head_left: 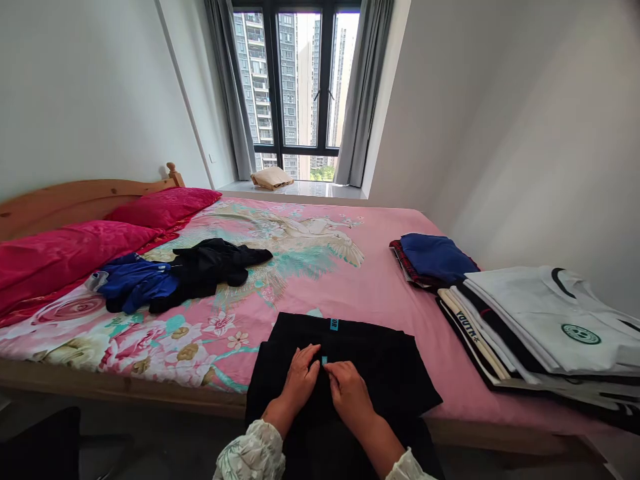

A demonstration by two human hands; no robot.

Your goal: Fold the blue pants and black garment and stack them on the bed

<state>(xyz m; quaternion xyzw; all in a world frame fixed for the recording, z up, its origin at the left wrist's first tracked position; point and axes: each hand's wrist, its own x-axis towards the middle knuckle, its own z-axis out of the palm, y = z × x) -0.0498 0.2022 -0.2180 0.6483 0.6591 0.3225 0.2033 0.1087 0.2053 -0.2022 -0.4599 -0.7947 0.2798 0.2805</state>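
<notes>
A black garment (380, 363) lies spread on the near edge of the bed, with a small teal tag at its top edge and another between my hands. My left hand (299, 381) rests flat on the black cloth, fingers stretched out toward the small tag. My right hand (350, 392) lies beside it on the same cloth, fingers curled and pinching at the fabric by the tag. Both hands nearly touch at the fingertips.
The bed has a pink floral sheet (310, 267). A loose heap of blue (135, 285) and black clothes (210, 267) lies at the left by red pillows (65, 250). Folded stacks sit at the right: blue on plaid (433, 259), white and black shirts (540, 320). A window is behind.
</notes>
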